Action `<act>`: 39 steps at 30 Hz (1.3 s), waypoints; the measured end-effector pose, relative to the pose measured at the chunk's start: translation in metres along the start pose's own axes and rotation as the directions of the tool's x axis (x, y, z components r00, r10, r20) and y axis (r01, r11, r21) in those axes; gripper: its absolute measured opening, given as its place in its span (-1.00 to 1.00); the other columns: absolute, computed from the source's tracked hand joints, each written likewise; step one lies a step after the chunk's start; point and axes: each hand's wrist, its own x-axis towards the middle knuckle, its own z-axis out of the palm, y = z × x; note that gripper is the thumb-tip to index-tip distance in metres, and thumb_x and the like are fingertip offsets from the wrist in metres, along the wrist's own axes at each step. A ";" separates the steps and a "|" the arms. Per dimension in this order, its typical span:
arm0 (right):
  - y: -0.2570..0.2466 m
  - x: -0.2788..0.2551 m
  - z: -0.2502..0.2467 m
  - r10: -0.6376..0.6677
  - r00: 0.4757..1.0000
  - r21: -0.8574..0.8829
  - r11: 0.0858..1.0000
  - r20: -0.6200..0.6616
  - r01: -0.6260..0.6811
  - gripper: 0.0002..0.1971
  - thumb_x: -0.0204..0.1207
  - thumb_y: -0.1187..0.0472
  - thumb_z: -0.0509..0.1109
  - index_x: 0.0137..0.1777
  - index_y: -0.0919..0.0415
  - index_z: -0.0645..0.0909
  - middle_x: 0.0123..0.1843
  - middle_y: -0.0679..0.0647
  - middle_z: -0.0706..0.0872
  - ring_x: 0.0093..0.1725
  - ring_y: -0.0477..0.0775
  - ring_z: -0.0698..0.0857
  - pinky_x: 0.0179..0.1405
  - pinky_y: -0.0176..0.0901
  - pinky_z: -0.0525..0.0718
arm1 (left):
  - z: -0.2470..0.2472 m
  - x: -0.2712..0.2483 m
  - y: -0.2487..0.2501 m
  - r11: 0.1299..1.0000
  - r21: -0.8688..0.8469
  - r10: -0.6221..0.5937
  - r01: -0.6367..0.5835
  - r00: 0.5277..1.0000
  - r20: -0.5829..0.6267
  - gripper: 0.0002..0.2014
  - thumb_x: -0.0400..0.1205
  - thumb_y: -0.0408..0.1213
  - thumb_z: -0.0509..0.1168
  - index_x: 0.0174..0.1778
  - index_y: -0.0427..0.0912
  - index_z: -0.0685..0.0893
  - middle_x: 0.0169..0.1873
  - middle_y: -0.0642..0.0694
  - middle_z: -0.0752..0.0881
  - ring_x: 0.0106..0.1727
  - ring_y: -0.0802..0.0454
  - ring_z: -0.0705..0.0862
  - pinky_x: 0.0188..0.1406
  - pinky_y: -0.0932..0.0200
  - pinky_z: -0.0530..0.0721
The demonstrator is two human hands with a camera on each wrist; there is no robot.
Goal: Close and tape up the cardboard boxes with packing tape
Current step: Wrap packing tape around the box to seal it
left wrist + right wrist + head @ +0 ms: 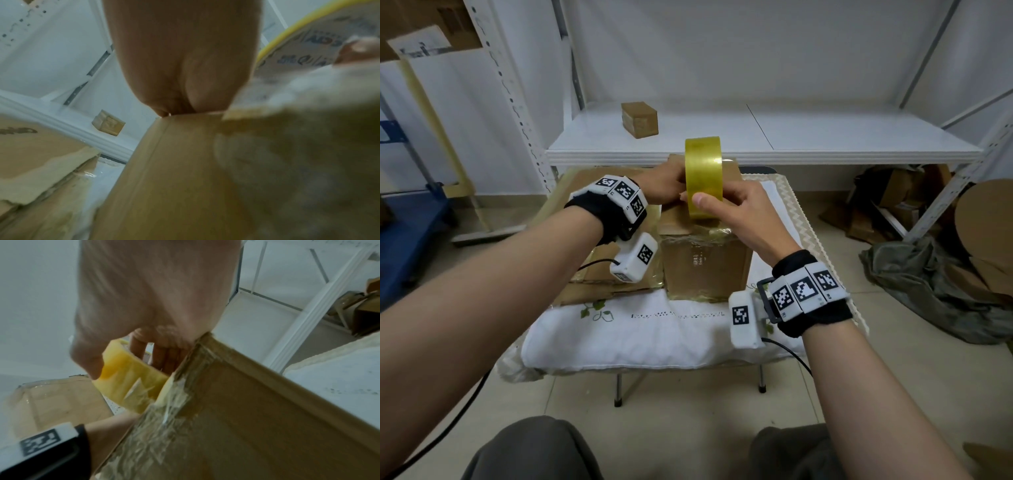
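Note:
A yellow roll of packing tape (703, 174) stands on edge on top of a brown cardboard box (705, 270). My right hand (726, 205) grips the roll, thumb on its outer face and fingers through the core; the right wrist view shows the same roll (127, 379) under that hand (152, 296). My left hand (666, 185) holds the roll's left side with curled fingers, most of them hidden behind it. Crinkled tape (172, 404) runs over the box's near top edge. In the left wrist view the palm (180, 56) sits above the box (174, 170), beside the roll's printed core (312, 43).
The box stands on a white cloth (654, 329) over a small folding table. Flattened cardboard (599, 277) lies to its left. A small taped box (639, 120) sits on the white shelf (825, 137) behind. Cardboard scraps and a dark bag (928, 281) lie on the floor at right.

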 end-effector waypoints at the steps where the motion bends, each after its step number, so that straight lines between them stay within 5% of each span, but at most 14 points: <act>1: -0.001 0.000 0.001 0.012 1.000 0.010 1.000 -0.018 -0.011 -0.78 0.61 0.13 0.51 0.17 0.20 0.85 0.09 0.07 0.90 0.15 0.04 0.84 0.25 0.03 0.78 | 0.000 -0.001 0.000 1.000 -0.016 -0.008 0.008 1.000 0.016 -0.75 0.66 -0.58 0.26 -0.10 -0.10 0.54 -0.24 0.14 0.56 -0.24 0.38 0.48 -0.29 0.63 0.44; 3: -0.002 0.000 0.002 0.025 0.998 0.025 0.999 -0.057 -0.023 -0.74 0.61 0.11 0.52 0.19 0.25 0.84 0.05 0.10 0.90 0.06 -0.01 0.86 0.05 -0.16 0.78 | 0.000 -0.001 0.001 1.000 -0.008 0.012 -0.012 0.999 0.036 -0.75 0.69 -0.53 0.24 -0.13 -0.06 0.53 -0.21 0.10 0.57 -0.24 0.34 0.49 -0.22 0.56 0.44; 6: -0.003 0.000 0.002 0.041 0.995 0.040 0.998 -0.091 -0.038 -0.73 0.61 0.11 0.52 0.17 0.28 0.84 0.01 0.13 0.90 -0.02 -0.02 0.86 -0.11 -0.32 0.68 | 0.001 -0.002 0.003 0.997 0.030 0.072 -0.073 0.996 0.044 -0.84 0.75 -0.46 0.16 0.14 -0.25 0.63 0.04 0.00 0.53 -0.01 0.10 0.48 -0.24 0.52 0.40; 9: -0.009 -0.002 0.003 0.051 0.994 0.040 0.998 -0.092 -0.048 -0.74 0.61 0.12 0.52 0.13 0.31 0.85 -0.01 0.19 0.90 -0.02 0.09 0.88 -0.10 -0.18 0.77 | 0.000 -0.002 -0.001 0.992 0.075 0.100 -0.103 0.994 0.040 -0.77 0.74 -0.48 0.17 0.27 -0.40 0.61 0.11 -0.06 0.52 0.12 0.00 0.49 -0.14 0.40 0.42; 13: -0.022 -0.008 0.003 0.064 0.995 0.103 0.993 -0.081 -0.055 -0.67 0.61 0.09 0.52 0.04 0.42 0.83 -0.01 0.34 0.87 0.05 0.36 0.85 0.12 0.33 0.81 | -0.002 -0.007 0.007 0.994 0.071 0.070 -0.081 0.988 0.136 -0.97 0.70 -0.34 0.26 -0.04 -0.18 0.58 0.00 -0.09 0.57 -0.10 0.04 0.54 -0.10 0.29 0.48; 16: -0.024 -0.010 0.003 0.053 0.994 0.123 0.992 -0.092 -0.041 -0.44 0.59 -0.03 0.49 0.04 0.62 0.72 0.04 0.56 0.78 0.07 0.54 0.77 -0.06 0.15 0.74 | 0.005 0.014 -0.024 0.997 0.067 0.025 -0.035 0.990 0.142 -0.66 0.62 0.05 0.19 0.03 -0.15 0.66 0.00 -0.04 0.66 0.01 -0.08 0.64 0.09 -0.10 0.66; 19: -0.027 -0.014 0.010 0.056 0.993 0.110 0.993 -0.100 -0.045 -0.06 0.44 -0.34 0.47 0.09 0.76 0.53 0.11 0.76 0.59 0.09 0.72 0.63 0.09 0.03 0.73 | 0.016 0.037 -0.056 0.998 0.037 0.050 -0.058 0.983 0.176 -0.67 0.73 0.00 0.13 0.17 -0.13 0.67 0.09 -0.04 0.70 0.06 -0.06 0.67 0.14 -0.28 0.67; 22: -0.027 -0.017 0.007 0.077 0.996 0.119 0.990 -0.048 -0.071 -0.19 0.55 -0.27 0.46 0.11 0.68 0.63 0.10 0.65 0.69 0.16 0.65 0.68 0.32 0.39 0.70 | 0.004 -0.009 0.006 0.991 0.116 0.046 -0.060 0.992 0.116 -0.75 0.69 -0.32 0.15 -0.21 -0.31 0.66 -0.10 -0.12 0.66 -0.22 0.08 0.56 -0.08 0.18 0.61; 25: -0.028 -0.022 0.001 0.091 0.995 0.116 0.989 0.036 -0.095 -0.77 0.66 0.19 0.46 0.18 0.31 0.80 0.11 0.19 0.88 0.17 0.06 0.84 0.22 -0.09 0.78 | 0.006 -0.016 0.013 0.993 0.105 0.069 -0.063 0.996 -0.052 -0.76 0.65 -0.37 0.24 -0.33 -0.05 0.49 -0.24 0.00 0.59 -0.25 0.12 0.51 -0.20 0.36 0.46; 28: -0.023 -0.024 0.000 0.055 0.995 0.082 0.995 0.080 -0.061 -0.82 0.63 0.37 0.45 0.09 0.12 0.80 0.11 0.03 0.87 0.11 -0.16 0.80 0.09 -0.35 0.68 | 0.009 -0.022 0.014 0.997 0.059 0.061 -0.049 0.969 -0.240 -0.89 0.63 -0.39 0.34 -0.18 -0.12 0.63 -0.25 0.09 0.57 -0.30 0.22 0.51 -0.27 0.42 0.41; 31: -0.022 -0.023 0.004 0.054 0.997 0.044 0.997 0.063 -0.056 -0.85 0.61 0.33 0.49 0.09 0.13 0.83 0.09 0.02 0.88 0.10 -0.12 0.81 0.14 -0.28 0.71 | 0.011 -0.024 0.013 0.996 0.088 0.015 0.005 0.975 -0.220 -0.75 0.64 -0.39 0.33 -0.32 -0.01 0.58 -0.32 0.12 0.53 -0.20 0.07 0.50 -0.17 0.18 0.38; 34: -0.018 -0.022 0.006 0.046 0.999 0.011 0.999 -0.019 -0.045 -0.82 0.55 0.14 0.58 0.11 0.14 0.86 0.07 0.08 0.89 0.15 0.12 0.82 0.28 0.07 0.76 | 0.010 -0.025 0.012 0.993 0.106 -0.027 0.047 0.983 -0.181 -0.61 0.63 -0.38 0.35 -0.38 0.18 0.43 -0.31 0.13 0.54 -0.13 0.01 0.53 -0.14 0.14 0.41; 36: -0.017 -0.022 0.006 0.031 0.998 -0.016 0.999 -0.056 -0.032 -0.82 0.51 0.05 0.60 0.07 0.05 0.86 0.04 0.06 0.90 0.14 0.15 0.82 0.31 0.21 0.73 | 0.009 -0.025 0.012 0.994 0.101 -0.013 0.028 0.989 -0.148 -0.74 0.65 -0.35 0.36 -0.25 0.09 0.53 -0.22 0.10 0.58 -0.13 0.06 0.54 -0.23 0.21 0.44; 39: -0.017 -0.025 0.004 0.040 0.997 -0.024 0.999 -0.059 -0.042 -0.81 0.49 0.04 0.63 0.07 0.06 0.87 0.01 0.01 0.91 0.09 0.02 0.85 0.29 0.13 0.75 | 0.007 -0.027 0.012 0.993 0.113 0.035 -0.022 0.993 -0.116 -0.93 0.68 -0.33 0.34 0.00 -0.06 0.65 -0.10 0.02 0.61 -0.12 0.11 0.52 -0.30 0.42 0.38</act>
